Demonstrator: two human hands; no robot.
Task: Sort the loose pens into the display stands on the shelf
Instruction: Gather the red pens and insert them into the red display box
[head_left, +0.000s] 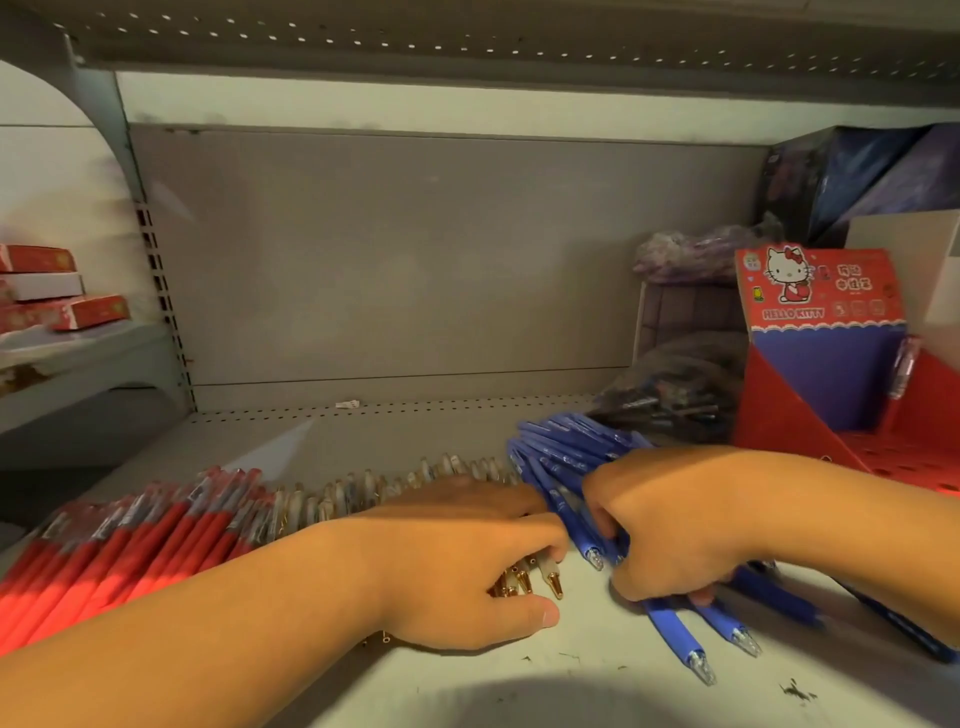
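Three groups of pens lie on the grey shelf (322, 447). Red pens (140, 530) fill the left. A row of clear pens with gold tips (363, 486) runs across the middle. A fan of blue pens (566, 452) lies to the right. My left hand (462, 561) rests flat on the clear pens, fingers curled over their gold tips. My right hand (670, 530) is closed around a bunch of blue pens, several tips sticking out below it. A red Hello Kitty display stand (821, 332) stands at the right, one pen hanging on its side.
Bags of dark pens (670, 395) and a purple bag (696, 254) sit behind the blue pens, beside a dark box (852, 182) at the back right. Red and white boxes (57, 296) are stacked on the neighbouring shelf at left. Bits of debris (795, 691) lie near the front edge.
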